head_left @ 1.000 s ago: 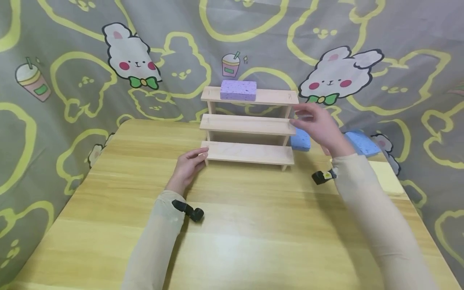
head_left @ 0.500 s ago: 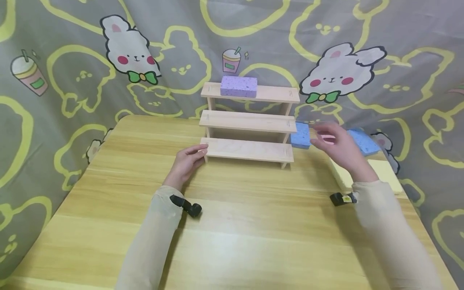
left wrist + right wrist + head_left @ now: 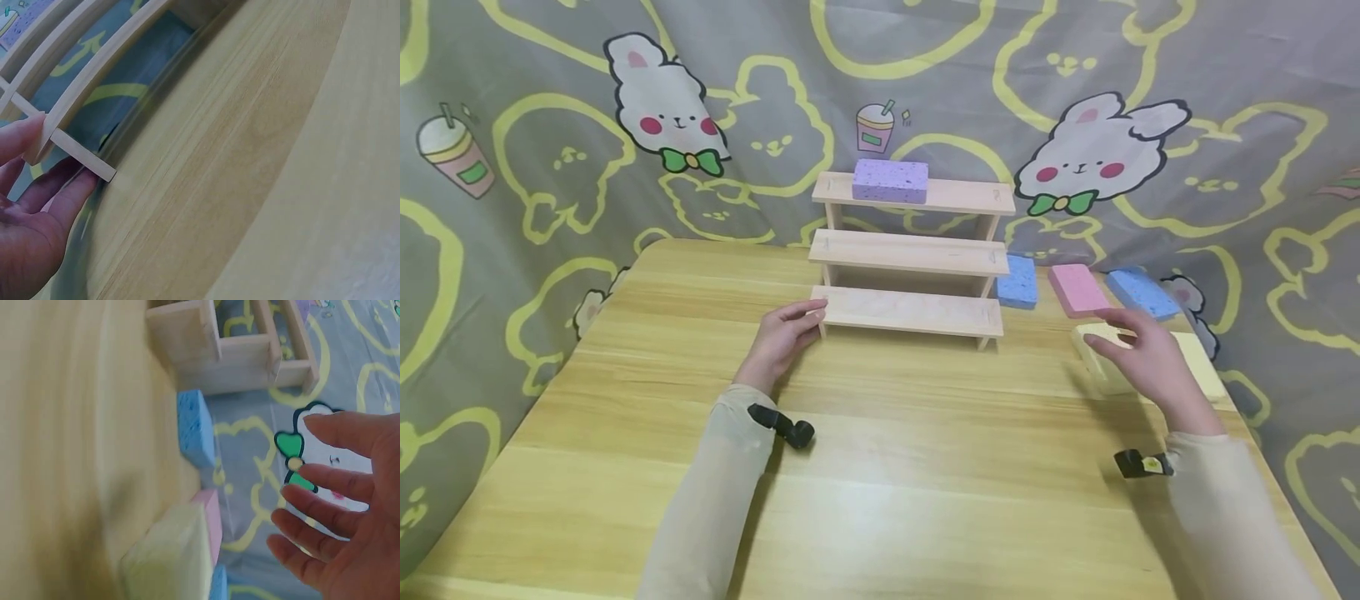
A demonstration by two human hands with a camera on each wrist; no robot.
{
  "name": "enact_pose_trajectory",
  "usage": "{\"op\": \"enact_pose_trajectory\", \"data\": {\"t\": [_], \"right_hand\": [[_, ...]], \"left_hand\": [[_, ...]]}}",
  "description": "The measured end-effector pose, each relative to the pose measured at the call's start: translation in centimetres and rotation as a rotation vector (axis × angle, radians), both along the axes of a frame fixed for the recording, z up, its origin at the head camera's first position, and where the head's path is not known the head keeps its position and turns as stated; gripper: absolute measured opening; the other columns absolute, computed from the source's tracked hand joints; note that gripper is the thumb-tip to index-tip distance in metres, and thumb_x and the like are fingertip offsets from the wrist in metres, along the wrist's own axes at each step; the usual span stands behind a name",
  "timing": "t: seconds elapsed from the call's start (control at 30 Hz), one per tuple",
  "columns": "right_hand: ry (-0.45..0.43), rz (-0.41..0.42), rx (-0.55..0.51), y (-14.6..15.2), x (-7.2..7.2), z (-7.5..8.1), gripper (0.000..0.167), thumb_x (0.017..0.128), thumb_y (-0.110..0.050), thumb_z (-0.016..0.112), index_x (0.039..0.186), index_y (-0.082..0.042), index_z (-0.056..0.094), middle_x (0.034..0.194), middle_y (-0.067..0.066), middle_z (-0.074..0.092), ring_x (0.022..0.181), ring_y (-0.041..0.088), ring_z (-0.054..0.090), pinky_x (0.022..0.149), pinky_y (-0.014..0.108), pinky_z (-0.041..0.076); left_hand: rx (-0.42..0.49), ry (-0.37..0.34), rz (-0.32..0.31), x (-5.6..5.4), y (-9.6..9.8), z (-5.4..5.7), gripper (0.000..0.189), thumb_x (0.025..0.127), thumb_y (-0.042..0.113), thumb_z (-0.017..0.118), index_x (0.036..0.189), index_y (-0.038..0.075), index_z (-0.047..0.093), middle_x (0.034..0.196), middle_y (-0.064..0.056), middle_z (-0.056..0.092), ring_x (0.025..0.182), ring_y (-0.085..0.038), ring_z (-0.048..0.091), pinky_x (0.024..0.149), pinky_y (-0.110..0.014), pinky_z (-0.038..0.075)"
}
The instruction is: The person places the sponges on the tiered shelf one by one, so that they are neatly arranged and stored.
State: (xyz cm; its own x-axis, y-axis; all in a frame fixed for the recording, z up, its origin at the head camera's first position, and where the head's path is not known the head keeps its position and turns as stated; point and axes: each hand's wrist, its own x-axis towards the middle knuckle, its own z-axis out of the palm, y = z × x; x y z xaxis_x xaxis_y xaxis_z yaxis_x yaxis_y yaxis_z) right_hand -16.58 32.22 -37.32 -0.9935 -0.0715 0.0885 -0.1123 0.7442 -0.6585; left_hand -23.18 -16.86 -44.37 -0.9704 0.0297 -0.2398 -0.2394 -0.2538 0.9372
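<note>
A three-tier wooden display rack stands at the back middle of the table. My left hand pinches the left end of its lowest shelf; in the left wrist view the thumb lies on the shelf end and the fingers reach behind the leg. On the top tier lies a purple sponge. My right hand hovers with parted fingers over pale yellow sponge material, holding nothing. That hand hides the middle of the yellow, so whether it is one piece or two I cannot tell.
Right of the rack, a blue sponge, a pink sponge and another blue sponge lie along the back of the wooden table. A grey patterned curtain hangs close behind.
My right hand has moved from beside the rack's right end, rightward and toward me, to above the yellow, uncovering the pink sponge. The left hand stays at the lowest shelf.
</note>
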Motion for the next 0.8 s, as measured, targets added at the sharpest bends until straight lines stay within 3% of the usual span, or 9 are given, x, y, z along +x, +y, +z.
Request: {"op": "enact_pose_trajectory", "data": {"t": [0.23, 0.43, 0.63, 0.8], "right_hand": [[-0.035, -0.098, 0.085, 2.3, 1.8, -1.9, 0.067, 0.098, -0.032, 0.062, 0.142, 0.013, 0.037, 0.138, 0.042, 0.033, 0.121, 0.061, 0.034, 0.097, 0.071, 0.032], [-0.128, -0.173, 0.127, 3.5, 2.6, -3.2, 0.087, 0.096, -0.043, 0.061, 0.143, 0.02, 0.024, 0.137, 0.049, 0.023, 0.127, 0.064, 0.021, 0.103, 0.073, 0.021], [-0.239, -0.173, 0.198, 3.5, 2.7, -3.9, 0.103, 0.093, -0.054, 0.061, 0.142, 0.024, 0.015, 0.133, 0.053, 0.018, 0.12, 0.066, 0.024, 0.098, 0.076, 0.025], [-0.246, -0.14, 0.259, 3.4, 2.8, -4.5, 0.097, 0.091, -0.053, 0.063, 0.128, 0.03, 0.03, 0.119, 0.052, 0.031, 0.105, 0.062, 0.036, 0.088, 0.076, 0.035]], "left_hand": [[-0.005, 0.001, -0.009, 0.0, 0.0, 0.1, 0.039, 0.093, 0.0, 0.066, 0.131, -0.007, 0.057, 0.14, -0.013, 0.052, 0.123, -0.025, 0.054, 0.096, -0.029, 0.051], [-0.009, -0.006, -0.014, 0.1, 0.0, 0.1, 0.039, 0.093, 0.0, 0.066, 0.131, -0.006, 0.057, 0.141, -0.013, 0.051, 0.123, -0.026, 0.054, 0.095, -0.028, 0.051], [0.003, -0.007, -0.007, 0.2, 0.0, 0.0, 0.039, 0.094, 0.0, 0.065, 0.131, -0.007, 0.057, 0.141, -0.013, 0.051, 0.121, -0.026, 0.055, 0.095, -0.029, 0.052], [-0.001, -0.003, -0.009, 0.2, 0.1, 0.1, 0.038, 0.093, 0.0, 0.066, 0.13, -0.006, 0.058, 0.141, -0.013, 0.051, 0.121, -0.026, 0.056, 0.095, -0.029, 0.052]]}}
